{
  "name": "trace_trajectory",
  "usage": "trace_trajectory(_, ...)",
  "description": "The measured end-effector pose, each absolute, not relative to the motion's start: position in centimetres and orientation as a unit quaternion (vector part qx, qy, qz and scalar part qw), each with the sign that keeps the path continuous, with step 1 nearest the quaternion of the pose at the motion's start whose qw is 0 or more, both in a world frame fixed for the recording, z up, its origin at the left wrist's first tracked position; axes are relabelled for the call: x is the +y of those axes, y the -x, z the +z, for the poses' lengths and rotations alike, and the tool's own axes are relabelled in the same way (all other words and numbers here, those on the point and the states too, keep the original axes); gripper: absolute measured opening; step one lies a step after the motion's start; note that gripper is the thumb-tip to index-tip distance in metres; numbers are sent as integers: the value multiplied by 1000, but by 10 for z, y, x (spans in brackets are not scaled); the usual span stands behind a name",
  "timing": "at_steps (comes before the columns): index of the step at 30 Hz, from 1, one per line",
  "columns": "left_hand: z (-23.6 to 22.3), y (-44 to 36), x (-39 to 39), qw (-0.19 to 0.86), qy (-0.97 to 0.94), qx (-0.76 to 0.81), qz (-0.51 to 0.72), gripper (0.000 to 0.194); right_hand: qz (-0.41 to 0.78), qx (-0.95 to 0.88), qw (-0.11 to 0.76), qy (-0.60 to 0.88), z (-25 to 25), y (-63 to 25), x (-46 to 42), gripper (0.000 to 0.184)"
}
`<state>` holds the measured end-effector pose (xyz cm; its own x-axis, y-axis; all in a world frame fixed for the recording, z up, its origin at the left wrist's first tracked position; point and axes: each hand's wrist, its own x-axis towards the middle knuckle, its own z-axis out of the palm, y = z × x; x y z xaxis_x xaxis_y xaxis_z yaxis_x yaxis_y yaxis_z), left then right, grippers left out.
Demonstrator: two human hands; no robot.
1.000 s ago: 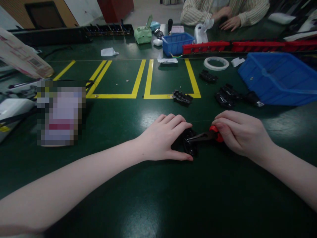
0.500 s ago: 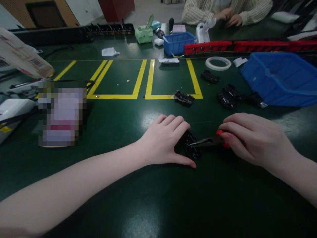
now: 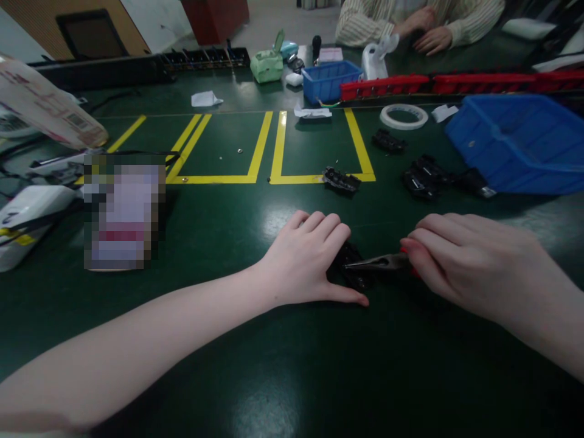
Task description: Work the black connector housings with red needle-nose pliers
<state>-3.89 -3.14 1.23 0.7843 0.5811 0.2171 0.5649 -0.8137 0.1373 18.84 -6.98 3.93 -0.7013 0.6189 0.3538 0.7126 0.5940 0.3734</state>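
Under and beside the fingers of my left hand (image 3: 312, 258) lies a small black plastic part (image 3: 358, 277), held against the dark green table (image 3: 292, 359). The thumb stretches along the near side of the part, and my palm hides some of it. My right hand (image 3: 469, 267) is closed around the red handles of needle-nose pliers (image 3: 381, 263). Their metal tip points left and meets the black part; whether the jaws pinch anything is too small to tell. Further off, another black part (image 3: 341, 180) rests at the yellow tape corner.
More black parts (image 3: 424, 176) lie beside a blue bin (image 3: 515, 146) on the right. A tape roll (image 3: 404, 117) sits behind them. At left are a blurred-out phone-like object (image 3: 130, 213) and a white device (image 3: 36, 213). Across the table, a person's hands (image 3: 431, 39) are together.
My right hand and the pliers have shifted right and slightly nearer to me. The black part has turned a little under my left hand, which has moved slightly right.
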Motion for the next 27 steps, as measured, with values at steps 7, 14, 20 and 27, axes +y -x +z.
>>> trace_trajectory(7, 13, 41, -32, 67, -941, 272, 188, 89, -75, -882, 165, 436, 30, -202, -63, 34)
trace_trajectory(14, 14, 43, -30, 121, -958, 209, 154, 62, -193, -890, 112, 398, 30, -200, -66, 27)
trace_trajectory(20, 12, 43, -26, 144, -961, 196, 132, 52, -243, -889, 108, 372, 30, -196, -69, 30)
trace_trajectory(27, 13, 43, -27, 137, -965, 187, 125, 43, -242, -887, 121, 375, 36, -199, -69, 28)
